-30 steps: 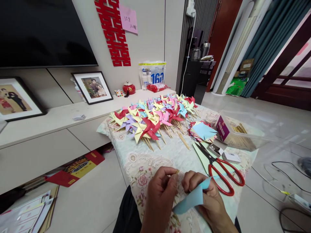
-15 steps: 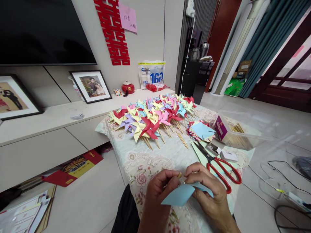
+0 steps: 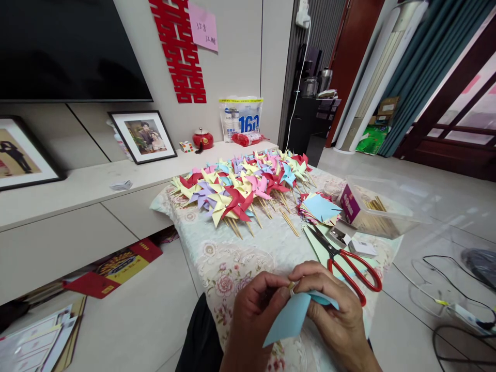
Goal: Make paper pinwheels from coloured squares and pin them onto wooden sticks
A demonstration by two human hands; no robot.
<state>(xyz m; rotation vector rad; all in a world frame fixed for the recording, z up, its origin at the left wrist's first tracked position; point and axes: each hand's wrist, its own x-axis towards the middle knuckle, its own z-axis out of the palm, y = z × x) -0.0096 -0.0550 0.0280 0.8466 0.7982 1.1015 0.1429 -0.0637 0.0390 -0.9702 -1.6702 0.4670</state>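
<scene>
Low over the table's near edge, my left hand [image 3: 261, 305] is closed in a pinch on a thin wooden stick [image 3: 291, 285]; only its tan end shows. My right hand [image 3: 329, 299] grips a folded light-blue paper pinwheel [image 3: 289, 320], whose blades spread below the fingers. The fingertips of both hands meet where the stick end touches the paper, and the join itself is hidden. Just right of my right hand lie red-handled scissors [image 3: 341, 253], blades pointing away. Finished pinwheels [image 3: 240, 201] in several colours lie heaped farther back.
Loose sticks [image 3: 290, 223] lie mid-table. Beyond the scissors are a stack of cut paper squares [image 3: 320, 208], a small open box of pins [image 3: 338, 237], a white box [image 3: 362, 248] and a clear plastic bin [image 3: 382, 222] with sticks. A flowered cloth [image 3: 217, 253] covers the table.
My hands have drawn closer together, bringing the stick end against the blue paper. The paper's lower blade has tilted downward. The view has shifted slightly.
</scene>
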